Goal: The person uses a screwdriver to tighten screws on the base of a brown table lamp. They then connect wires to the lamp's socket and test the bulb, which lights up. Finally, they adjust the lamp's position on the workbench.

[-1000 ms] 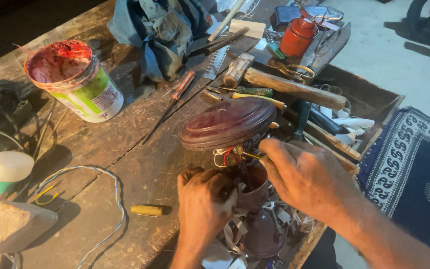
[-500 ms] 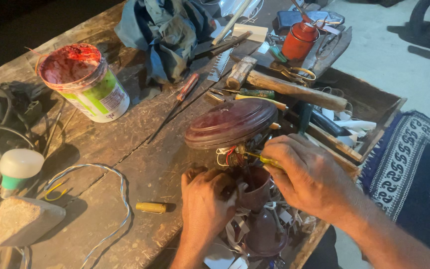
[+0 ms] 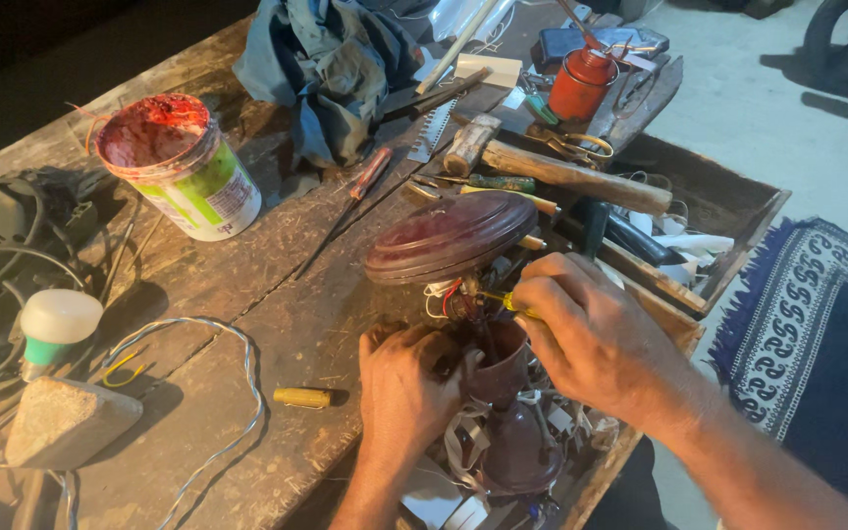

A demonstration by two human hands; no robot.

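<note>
The right hand point(image 3: 596, 339) pinches a thin yellow-handled screwdriver point(image 3: 507, 302); the left hand point(image 3: 406, 388) clasps the maroon fan motor point(image 3: 453, 236) at the workbench point(image 3: 287, 324)'s near edge. It looks heavy, rigid, with delicate loose wires; hold its housing.

The left hand point(image 3: 406, 393) comes up from the 6 o'clock edge of the view, back of the hand upward, forearm bare, its fingers point(image 3: 444, 355) curled and closed in a grip, knuckles pointing toward 1 o'clock. The right hand point(image 3: 596, 339) enters from the 4 o'clock corner along a bare forearm, wrist bent, palm down. Its fingertips point(image 3: 532, 299) are pinched together at the 10 o'clock end, just beside the left hand's knuckles.
</note>
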